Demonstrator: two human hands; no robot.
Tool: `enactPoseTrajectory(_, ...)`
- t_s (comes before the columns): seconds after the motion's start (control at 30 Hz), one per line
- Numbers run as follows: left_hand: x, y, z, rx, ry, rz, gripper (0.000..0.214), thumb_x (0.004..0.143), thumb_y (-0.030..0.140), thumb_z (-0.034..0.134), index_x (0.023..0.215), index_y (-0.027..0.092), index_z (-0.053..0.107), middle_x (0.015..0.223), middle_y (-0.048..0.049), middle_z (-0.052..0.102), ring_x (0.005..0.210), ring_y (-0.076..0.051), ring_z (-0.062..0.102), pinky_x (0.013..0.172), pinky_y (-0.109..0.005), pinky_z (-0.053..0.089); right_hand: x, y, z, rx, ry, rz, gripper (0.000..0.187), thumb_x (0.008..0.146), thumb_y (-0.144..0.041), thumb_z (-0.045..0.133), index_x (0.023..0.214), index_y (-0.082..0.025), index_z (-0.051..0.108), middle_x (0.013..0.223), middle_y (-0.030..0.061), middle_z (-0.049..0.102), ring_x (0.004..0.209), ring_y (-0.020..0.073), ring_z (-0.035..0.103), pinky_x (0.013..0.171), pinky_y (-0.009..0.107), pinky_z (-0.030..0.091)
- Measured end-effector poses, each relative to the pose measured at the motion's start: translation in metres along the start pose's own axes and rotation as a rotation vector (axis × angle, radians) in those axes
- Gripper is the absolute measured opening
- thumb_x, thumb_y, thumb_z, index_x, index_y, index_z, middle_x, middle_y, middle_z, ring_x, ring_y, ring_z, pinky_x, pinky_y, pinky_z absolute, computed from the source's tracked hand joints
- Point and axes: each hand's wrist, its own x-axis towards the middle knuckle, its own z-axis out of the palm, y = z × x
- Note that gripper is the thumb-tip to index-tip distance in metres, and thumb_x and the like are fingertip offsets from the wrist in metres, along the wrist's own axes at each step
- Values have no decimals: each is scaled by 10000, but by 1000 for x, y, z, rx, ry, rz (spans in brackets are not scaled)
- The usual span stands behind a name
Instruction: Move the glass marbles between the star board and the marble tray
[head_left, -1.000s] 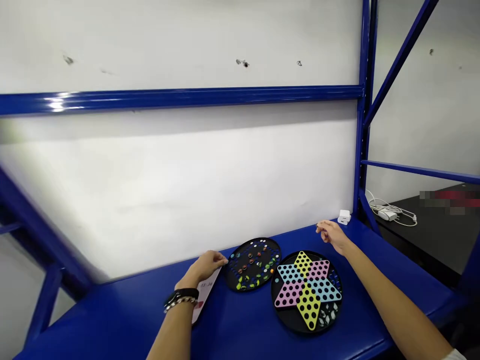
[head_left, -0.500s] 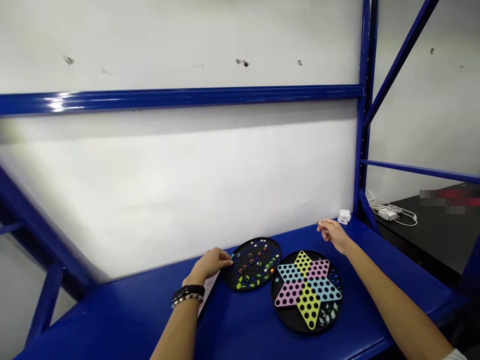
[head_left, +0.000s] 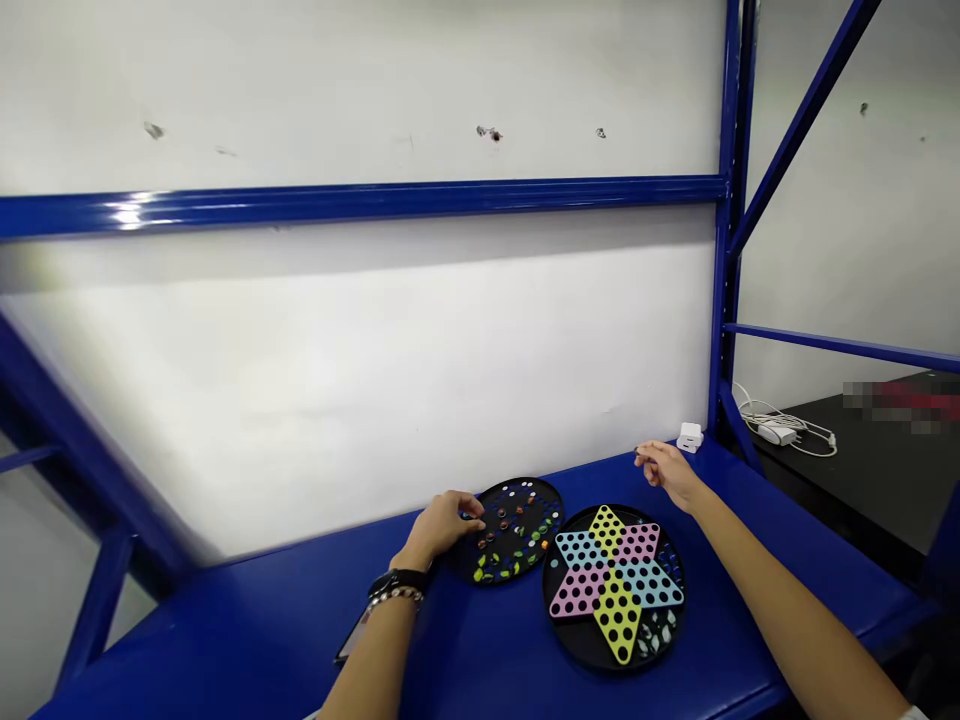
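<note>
My left hand [head_left: 448,522] reaches over the left side of a round black tray [head_left: 459,572] that holds several coloured marbles [head_left: 487,568]. Its fingertips are drawn together low over the marbles; whatever they pinch is hidden. Off to the right, my right hand [head_left: 666,472] hovers above the blue table, thumb and fingers closed at a tiny dark spot too small to name. Between the hands and nearer to me lies a Chinese checkers board [head_left: 616,572], a yellow, pink and blue star with round holes. Clear-and-white marbles [head_left: 656,632] and dark blue ones sit in its black rim compartments.
The blue metal table [head_left: 247,620] backs onto a white wall, with a blue frame post [head_left: 721,300] at the right. A white charger [head_left: 689,437] stands by the post. Behind my left wrist a flat object [head_left: 352,640] partly shows. White cables [head_left: 780,430] lie on a black surface beyond.
My left hand has moved right, further over the marble tray, covering its left part. The flat object by my left wrist now shows on the wrist's other side. My right hand stays almost still.
</note>
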Motion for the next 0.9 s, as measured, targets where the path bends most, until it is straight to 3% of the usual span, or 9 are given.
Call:
enactPoseTrajectory(0.23,-2,4,-3,61,14,-33,158,638,292,723,788,245,740,913,-19,771,891,-242,699,736,-282,482,0,0,1,1,1,7,260,697,-402,701,784,-180,600,722,-3,632,483,68,439,432,210,291)
enactPoseTrajectory(0.47,-3,-1,-2,47,16,-33,229,662,306,705,881,250,742,943,-14,769,911,-231,693,759,-277,486,0,0,1,-6,1,5,259,702,-402,700,787,-179,599,720,-1,630,476,66,435,431,213,297)
enactPoseTrajectory(0.63,-1,7,-9,-92,177,46,357,734,466,638,961,204,722,904,-33,743,764,-198,633,731,-288,486,0,1,1,-12,-15,3,254,708,-398,704,792,-180,607,725,-4,634,484,69,446,440,214,305)
enactPoseTrajectory(0.77,-2,44,-20,-223,296,106,394,778,517,584,961,190,707,837,-26,701,672,-160,554,700,-281,490,-4,0,7,-40,-64,12,263,726,-417,704,738,-175,602,676,-18,613,464,62,430,445,214,295)
enactPoseTrajectory(0.9,-13,115,-12,-290,239,304,387,806,487,601,1054,207,699,925,-39,689,763,-172,576,753,-292,507,-14,1,21,-83,-263,5,301,756,-457,704,739,-164,640,620,-28,574,457,55,413,460,211,292)
